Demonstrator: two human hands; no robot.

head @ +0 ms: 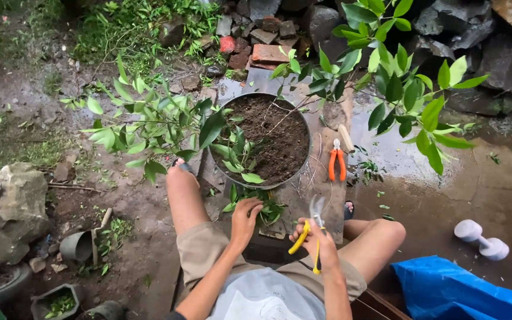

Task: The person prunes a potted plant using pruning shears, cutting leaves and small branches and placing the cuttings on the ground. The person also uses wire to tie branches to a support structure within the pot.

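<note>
I sit with knees apart before a round pot (301, 167) full of dark soil, from which a leafy shrub (386, 89) spreads left and right. My left hand (245, 217) reaches down onto a pile of cut green leaves (268, 211) at the pot's near side, fingers spread on them. My right hand (320, 240) grips yellow-handled shears (313, 222), blades pointing up toward the pot.
Orange-handled pliers (336, 160) lie on the slab right of the pot. A white dumbbell (481, 239) sits on wet ground at right, above a blue tarp (457, 290). Rocks and bricks (268, 53) lie behind; a big stone (13, 207) and small pots (77, 246) at left.
</note>
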